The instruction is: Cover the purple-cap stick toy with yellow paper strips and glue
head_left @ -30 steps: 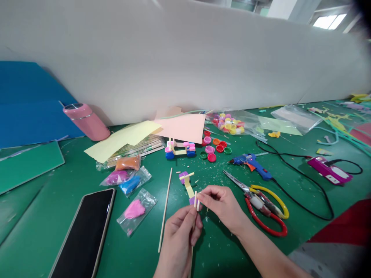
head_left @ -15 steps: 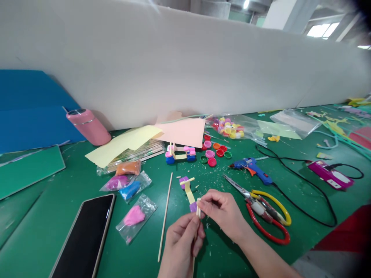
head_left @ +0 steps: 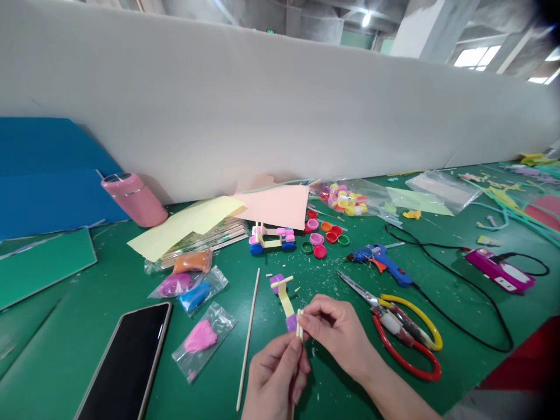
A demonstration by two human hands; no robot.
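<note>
Pale thin wooden sticks (head_left: 300, 331) stand close together between my hands, low in the middle of the view. My left hand (head_left: 276, 373) pinches them from below. Thumb and fingertips of my right hand (head_left: 335, 329) close on their upper ends. Just behind lies a small piece with purple blocks and a pale yellow strip (head_left: 286, 303), with a short stick across its far end. A longer loose wooden stick (head_left: 248, 341) lies left of my left hand. Farther back stands a small car-like model (head_left: 271, 240) with blue and pink parts.
Right of my hands lie scissors (head_left: 391, 321), a blue glue gun (head_left: 380, 261) and a purple power box (head_left: 499, 270) with a black cord. Bottle caps (head_left: 319, 251) are scattered behind. A phone (head_left: 125, 361), clay bags (head_left: 201, 337) and a pink bottle (head_left: 135, 199) lie left.
The camera view has tilted slightly, so the table's things appear a little lower. Both hands keep the same pinch on the sticks, with hardly any movement.
</note>
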